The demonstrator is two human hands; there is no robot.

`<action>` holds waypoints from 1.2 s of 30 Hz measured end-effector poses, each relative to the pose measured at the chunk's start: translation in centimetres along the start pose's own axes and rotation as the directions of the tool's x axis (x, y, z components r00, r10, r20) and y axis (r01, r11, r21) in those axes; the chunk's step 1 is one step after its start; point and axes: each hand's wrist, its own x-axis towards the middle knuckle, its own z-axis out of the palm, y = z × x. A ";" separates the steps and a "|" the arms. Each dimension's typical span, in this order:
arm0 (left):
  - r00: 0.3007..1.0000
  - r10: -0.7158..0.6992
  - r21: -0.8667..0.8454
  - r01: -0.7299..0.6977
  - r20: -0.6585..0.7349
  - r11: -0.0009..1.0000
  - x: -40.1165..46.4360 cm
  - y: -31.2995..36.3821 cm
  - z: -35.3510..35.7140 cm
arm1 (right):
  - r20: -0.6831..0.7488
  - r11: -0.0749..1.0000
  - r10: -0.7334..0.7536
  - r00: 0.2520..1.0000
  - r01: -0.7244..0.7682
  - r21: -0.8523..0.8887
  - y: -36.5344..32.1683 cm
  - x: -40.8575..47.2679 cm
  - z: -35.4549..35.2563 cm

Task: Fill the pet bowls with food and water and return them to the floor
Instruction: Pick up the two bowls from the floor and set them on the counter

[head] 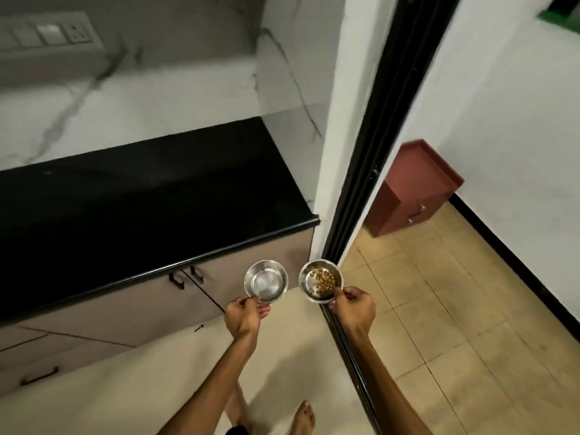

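Two small steel pet bowls are held out in front of me, above the floor. My left hand (245, 315) pinches the near rim of the water bowl (266, 280), whose inside looks shiny, with clear water. My right hand (354, 309) pinches the near rim of the food bowl (320, 280), which holds brown kibble. The bowls sit side by side, a small gap between them, both roughly level.
A black countertop (131, 215) over beige cabinets (94, 315) stands to the left. A white wall edge and black door frame (370, 158) run ahead. A red-brown drawer cabinet (411, 189) stands on the tiled floor (445, 309) beyond. My bare feet (303, 419) show below.
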 end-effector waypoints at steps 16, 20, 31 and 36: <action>0.982 0.066 -0.038 -0.074 -0.176 0.997 12.1 9.2 -15.9 | 0.151 0.998 -0.067 0.986 0.063 0.030 -9.2 -5.9 18.0; 0.976 0.080 -0.042 -0.090 -0.201 0.995 15.2 11.1 -19.2 | 0.178 0.996 -0.085 0.980 0.078 0.047 -11.1 -7.3 22.1; 0.966 0.026 -0.104 -0.054 -0.259 0.993 21.3 14.5 -25.3 | 0.271 0.994 -0.092 0.958 0.074 0.074 -14.6 -9.0 30.1; 0.969 0.007 -0.129 -0.040 -0.249 0.991 23.7 15.7 -26.0 | 0.312 0.991 -0.131 0.941 0.133 0.017 -16.0 -8.2 32.8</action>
